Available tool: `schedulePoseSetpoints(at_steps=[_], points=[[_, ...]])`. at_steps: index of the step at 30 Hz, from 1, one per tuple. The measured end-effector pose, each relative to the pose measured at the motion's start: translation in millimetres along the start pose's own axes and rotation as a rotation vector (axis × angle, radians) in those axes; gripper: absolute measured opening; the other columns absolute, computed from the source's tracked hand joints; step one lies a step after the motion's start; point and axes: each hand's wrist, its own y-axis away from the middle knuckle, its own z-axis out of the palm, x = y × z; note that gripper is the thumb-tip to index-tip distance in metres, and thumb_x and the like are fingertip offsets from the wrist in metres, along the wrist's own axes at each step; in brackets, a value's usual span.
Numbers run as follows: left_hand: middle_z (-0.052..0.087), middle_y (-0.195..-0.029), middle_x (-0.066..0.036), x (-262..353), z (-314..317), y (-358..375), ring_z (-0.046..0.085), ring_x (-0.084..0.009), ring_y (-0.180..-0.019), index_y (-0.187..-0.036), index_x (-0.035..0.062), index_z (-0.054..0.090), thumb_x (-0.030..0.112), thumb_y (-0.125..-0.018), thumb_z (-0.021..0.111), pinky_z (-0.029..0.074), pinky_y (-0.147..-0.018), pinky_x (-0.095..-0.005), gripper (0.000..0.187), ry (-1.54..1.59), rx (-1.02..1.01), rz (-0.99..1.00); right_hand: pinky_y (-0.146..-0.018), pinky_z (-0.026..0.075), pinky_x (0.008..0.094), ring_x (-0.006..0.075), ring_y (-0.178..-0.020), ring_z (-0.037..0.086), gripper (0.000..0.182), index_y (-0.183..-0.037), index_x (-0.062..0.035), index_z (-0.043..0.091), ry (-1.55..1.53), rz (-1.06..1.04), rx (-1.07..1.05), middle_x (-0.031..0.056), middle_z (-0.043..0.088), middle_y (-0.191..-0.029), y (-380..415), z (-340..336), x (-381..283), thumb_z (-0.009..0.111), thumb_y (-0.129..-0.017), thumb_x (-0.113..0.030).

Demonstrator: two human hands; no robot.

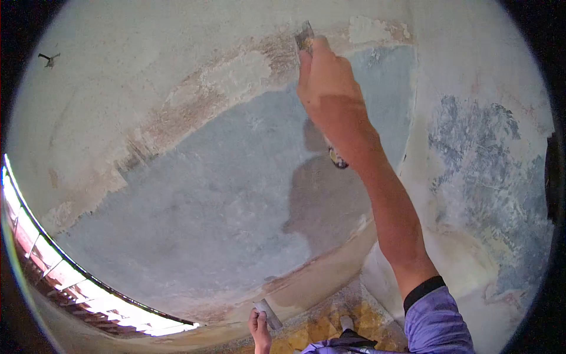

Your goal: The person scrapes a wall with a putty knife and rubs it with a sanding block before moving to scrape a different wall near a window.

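Observation:
High on the wall point(206, 212), my right hand point(330, 79) is closed around a putty knife point(304, 36). Its blade points upward, right at the brownish stripped band above the blue-grey patch. The fingers hide most of its handle. Low in the view, my left hand point(259, 330) grips a flat metal scraper blade point(268, 314), held out in front of the wall's foot. A small round dark-and-pale object point(337, 158) shows beside my right forearm.
A hook-like fitting point(49, 59) sticks out of the upper left wall. At lower left is a bright window opening with bars point(59, 277). The adjoining wall point(483, 177) at right has peeling blue paint. Below lies a yellowish-brown floor point(312, 333).

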Motion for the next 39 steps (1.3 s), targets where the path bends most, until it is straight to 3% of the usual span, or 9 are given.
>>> schedulePoseSetpoints(at_steps=[6, 12, 15, 21, 24, 30, 33, 36, 39], points=[[0.036, -0.072, 0.009, 13, 4, 1, 0.031, -0.0027, -0.067, -0.085, 0.01, 0.051, 0.017, -0.093, 0.053, 0.024, -0.058, -0.0216, 0.011, 0.0, 0.041, -0.006, -0.079, 0.047, 0.055, 0.0485, -0.091, 0.058, 0.026, -0.103, 0.0004, 0.046, -0.027, -0.054, 0.092, 0.0297, 0.061, -0.091, -25, -3, -11, 0.047, -0.095, -0.024], [0.036, -0.072, 0.009, 26, 5, 0, 0.03, -0.0028, -0.068, -0.08, 0.0103, 0.049, 0.017, -0.093, 0.052, 0.023, -0.058, -0.0219, 0.015, -0.085, 0.052, 0.035, -0.081, 0.048, 0.0517, 0.047, -0.093, 0.058, 0.026, -0.104, 0.0011, 0.048, 0.032, -0.027, -0.017, 0.0287, 0.062, -0.093, -10, -8, -5, 0.045, -0.097, -0.024], [0.035, -0.072, 0.009, 2, -8, -5, 0.029, -0.0029, -0.067, -0.08, 0.0104, 0.048, 0.016, -0.093, 0.052, 0.023, -0.059, -0.0219, 0.015, -0.026, 0.01, 0.033, -0.081, 0.048, 0.0516, 0.0459, -0.094, 0.059, 0.027, -0.104, 0.0018, 0.049, 0.014, -0.049, 0.036, 0.0287, 0.062, -0.093, -14, -7, -4, 0.044, -0.097, -0.024], [0.037, -0.074, 0.008, 7, -3, 0, 0.031, -0.0029, -0.07, -0.085, 0.0094, 0.052, 0.013, -0.093, 0.051, 0.024, -0.061, -0.0218, 0.009, 0.002, 0.011, -0.03, -0.08, 0.048, 0.053, 0.0476, -0.093, 0.058, 0.028, -0.103, 0.0024, 0.048, 0.011, 0.04, -0.026, 0.0297, 0.061, -0.093, -3, -6, -13, 0.045, -0.097, -0.025], [0.039, -0.074, 0.008, 20, 8, 2, 0.031, -0.0027, -0.07, -0.087, 0.0091, 0.053, 0.013, -0.093, 0.051, 0.024, -0.061, -0.0216, 0.008, 0.011, 0.013, -0.021, -0.083, 0.05, 0.0518, 0.0452, -0.096, 0.061, 0.023, -0.109, 0.0012, 0.046, -0.023, -0.092, 0.031, 0.029, 0.062, -0.099, -28, -6, -7, 0.045, -0.091, -0.014], [0.04, -0.073, 0.009, 13, -6, -2, 0.032, -0.0023, -0.068, -0.087, 0.0094, 0.054, 0.017, -0.093, 0.053, 0.024, -0.06, -0.0219, 0.01, -0.03, -0.008, 0.084, -0.08, 0.051, 0.0516, 0.0452, -0.092, 0.063, 0.025, -0.109, 0.0045, 0.047, 0.059, 0.004, 0.019, 0.0297, 0.062, -0.096, -8, -6, -18, 0.045, -0.091, -0.012], [0.038, -0.073, 0.009, 22, 0, 3, 0.031, -0.0023, -0.067, -0.086, 0.0098, 0.054, 0.019, -0.093, 0.054, 0.023, -0.059, -0.022, 0.011, 0.022, 0.083, -0.022, -0.079, 0.051, 0.0513, 0.045, -0.09, 0.063, 0.027, -0.11, 0.0051, 0.047, 0.034, -0.076, 0.103, 0.0293, 0.063, -0.094, -17, -4, -17, 0.045, -0.09, -0.012], [0.039, -0.073, 0.009, 19, -9, 6, 0.031, -0.002, -0.066, -0.087, 0.0094, 0.054, 0.02, -0.092, 0.055, 0.022, -0.058, -0.0219, 0.012, -0.076, 0.041, 0.049, -0.08, 0.051, 0.0516, 0.0445, -0.091, 0.064, 0.027, -0.112, 0.0055, 0.047, 0.013, -0.139, 0.136, 0.0291, 0.063, -0.095, -35, -4, -16, 0.045, -0.09, -0.011], [0.04, -0.073, 0.009, 12, -14, 5, 0.032, -0.0021, -0.066, -0.09, 0.0087, 0.055, 0.02, -0.093, 0.055, 0.023, -0.058, -0.0217, 0.011, -0.018, 0.017, 0.047, -0.079, 0.051, 0.0516, 0.044, -0.09, 0.064, 0.025, -0.111, 0.005, 0.047, 0.049, -0.054, 0.08, 0.0287, 0.063, -0.094, -17, -9, -20, 0.045, -0.09, -0.009]])
